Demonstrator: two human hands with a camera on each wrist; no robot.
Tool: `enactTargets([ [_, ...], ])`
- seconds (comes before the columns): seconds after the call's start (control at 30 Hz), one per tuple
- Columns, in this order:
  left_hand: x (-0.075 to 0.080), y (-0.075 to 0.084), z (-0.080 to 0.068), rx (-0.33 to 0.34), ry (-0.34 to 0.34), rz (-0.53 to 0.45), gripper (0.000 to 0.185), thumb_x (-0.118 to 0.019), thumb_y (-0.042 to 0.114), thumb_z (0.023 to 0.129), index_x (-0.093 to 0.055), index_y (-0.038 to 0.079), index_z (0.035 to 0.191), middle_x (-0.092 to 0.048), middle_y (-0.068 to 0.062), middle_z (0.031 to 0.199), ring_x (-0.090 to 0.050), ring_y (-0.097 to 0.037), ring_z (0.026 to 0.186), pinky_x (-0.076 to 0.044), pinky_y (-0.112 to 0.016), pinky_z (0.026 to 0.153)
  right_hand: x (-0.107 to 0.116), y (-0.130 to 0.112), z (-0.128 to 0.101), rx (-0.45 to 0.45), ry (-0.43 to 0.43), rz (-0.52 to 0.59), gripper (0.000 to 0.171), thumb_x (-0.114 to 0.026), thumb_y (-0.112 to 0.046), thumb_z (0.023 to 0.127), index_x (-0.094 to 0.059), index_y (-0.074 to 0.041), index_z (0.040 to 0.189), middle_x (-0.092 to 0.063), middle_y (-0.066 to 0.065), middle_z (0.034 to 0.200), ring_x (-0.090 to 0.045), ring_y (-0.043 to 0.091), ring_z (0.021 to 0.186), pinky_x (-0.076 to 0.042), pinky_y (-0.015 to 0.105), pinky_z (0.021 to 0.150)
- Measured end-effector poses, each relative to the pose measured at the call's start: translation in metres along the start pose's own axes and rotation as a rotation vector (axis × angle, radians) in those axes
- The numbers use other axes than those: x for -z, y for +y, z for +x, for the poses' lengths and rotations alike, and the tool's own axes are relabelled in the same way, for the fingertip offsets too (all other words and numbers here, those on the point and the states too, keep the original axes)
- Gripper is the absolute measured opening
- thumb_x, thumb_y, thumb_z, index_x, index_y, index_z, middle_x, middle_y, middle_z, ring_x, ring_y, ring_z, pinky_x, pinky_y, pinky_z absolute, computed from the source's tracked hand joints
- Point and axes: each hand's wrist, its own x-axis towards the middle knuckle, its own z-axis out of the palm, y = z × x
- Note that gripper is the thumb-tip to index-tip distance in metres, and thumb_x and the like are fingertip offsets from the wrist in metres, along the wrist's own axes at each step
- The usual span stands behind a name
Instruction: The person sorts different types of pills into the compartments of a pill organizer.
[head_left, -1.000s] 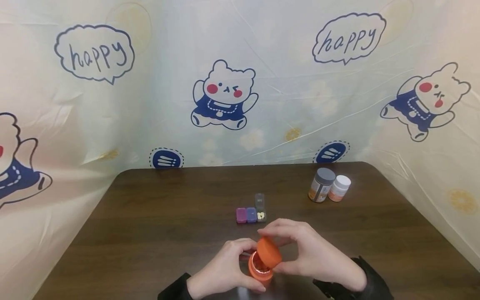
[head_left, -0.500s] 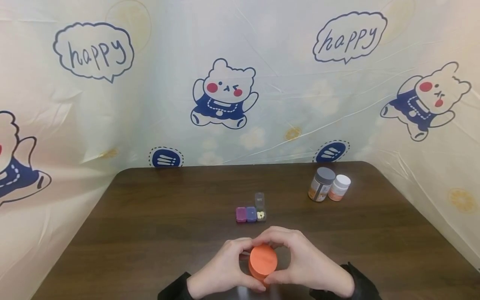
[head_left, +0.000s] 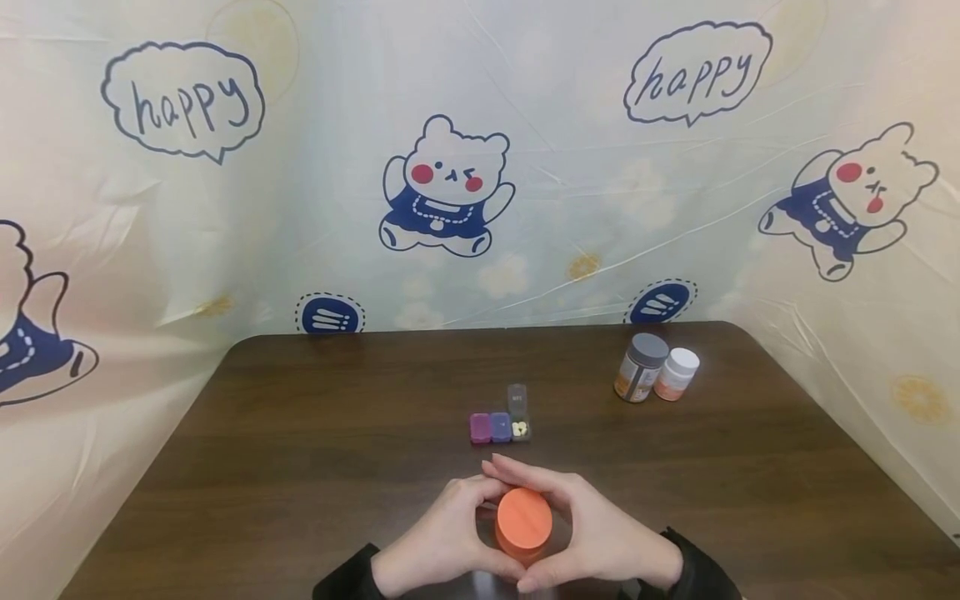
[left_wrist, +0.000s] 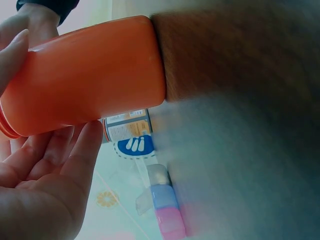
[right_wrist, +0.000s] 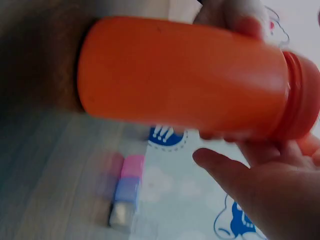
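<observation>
Orange bottle (head_left: pixel 523 533) stands, in the head view, upright on the near part of the table (head_left: pixel 300 467), between left hand (head_left: pixel 442 537) and right hand (head_left: pixel 592 529), both curved round it. Farther is a pill box (head_left: pixel 491 428) with its right lid (head_left: pixel 517 399) raised. In the left wrist view, left fingers (left_wrist: pixel 85 155) hold the bottle's side. In the right wrist view, right fingers (right_wrist: pixel 225 170) bend round the cap (right_wrist: pixel 302 95) end.

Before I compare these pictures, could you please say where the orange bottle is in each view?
Head: the orange bottle is at bottom centre, between the left hand and right hand.
Left wrist: the orange bottle appears sideways, upper left.
Right wrist: the orange bottle appears sideways across the upper part.
Shared landmark: the pill box, above the orange bottle in the head picture, below it in the others.
</observation>
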Motion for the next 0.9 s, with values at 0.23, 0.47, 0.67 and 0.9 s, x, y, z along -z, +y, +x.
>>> enactTargets([
  [0.23,0.0,0.002,0.0,0.029,-0.003,-0.003,0.056,-0.095,0.021,0.077,-0.071,0.014,0.127,-0.075,-0.002,0.123,-0.067,0.002,0.11,-0.055,-0.02,0.097,0.021,-0.003,-0.007,-0.016,-0.046,-0.11,0.08,-0.083,-0.004,0.085,-0.048,-0.009,0.157,-0.055,0.011,0.158,-0.052,0.01,0.147,-0.041,0.027,0.118],
  [0.47,0.001,0.004,0.002,0.077,-0.013,-0.01,0.051,-0.094,0.02,0.077,-0.072,0.014,0.122,-0.076,0.001,0.12,-0.066,0.003,0.108,-0.054,-0.019,0.097,0.034,-0.01,-0.017,-0.064,0.039,-0.304,0.063,-0.089,-0.01,0.082,-0.067,-0.011,0.141,-0.071,0.006,0.139,-0.065,0.009,0.132,-0.048,0.029,0.114],
  [0.67,0.0,0.004,0.002,0.07,-0.013,-0.02,0.049,-0.094,0.019,0.076,-0.073,0.013,0.12,-0.076,0.001,0.116,-0.067,0.003,0.106,-0.054,-0.019,0.096,0.033,-0.013,-0.02,-0.054,0.174,-0.452,0.053,-0.094,-0.019,0.077,-0.075,-0.016,0.127,-0.083,-0.009,0.099,-0.074,0.008,0.111,-0.053,0.034,0.108],
  [0.9,0.0,0.002,0.002,0.034,0.0,-0.013,0.049,-0.096,0.018,0.074,-0.073,0.012,0.117,-0.075,0.002,0.113,-0.067,0.003,0.104,-0.055,-0.018,0.096,0.015,0.002,-0.012,0.015,0.312,-0.534,0.082,-0.1,-0.037,0.069,-0.063,-0.024,0.141,-0.072,-0.004,0.127,-0.067,0.012,0.116,-0.057,0.036,0.097],
])
